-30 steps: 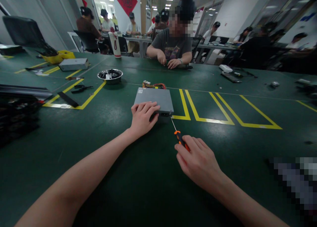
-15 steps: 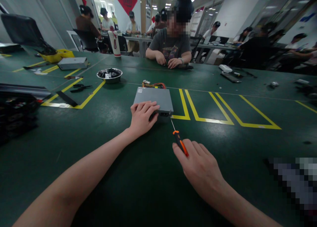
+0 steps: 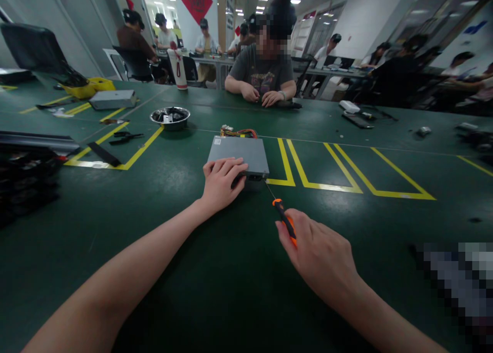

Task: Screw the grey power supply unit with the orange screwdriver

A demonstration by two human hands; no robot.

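Observation:
A flat grey metal box (image 3: pixel 241 152) with a white label lies on the green table (image 3: pixel 185 291), coloured cables (image 3: pixel 246 133) bundled at its far side. My left hand (image 3: pixel 222 183) grips the box at its near left edge, fingers over the top and thumb at the near side. In my right hand (image 3: pixel 318 245) is an orange and black screwdriver (image 3: pixel 284 218), its thin shaft pointing up and left. The tip is at the box's near right corner; whether it touches there is too small to tell.
A metal bowl (image 3: pixel 170 117) of small parts stands beyond the box to the left. Dark stacked parts (image 3: pixel 26 178) lie far left, near another grey box (image 3: pixel 113 99). Across the table sits a person (image 3: pixel 262 73). Yellow tape (image 3: pixel 331 187) marks the right side.
My right hand has shifted slightly right, and the screwdriver handle has moved with it, leaning more to the side. My left hand and the box have stayed in place.

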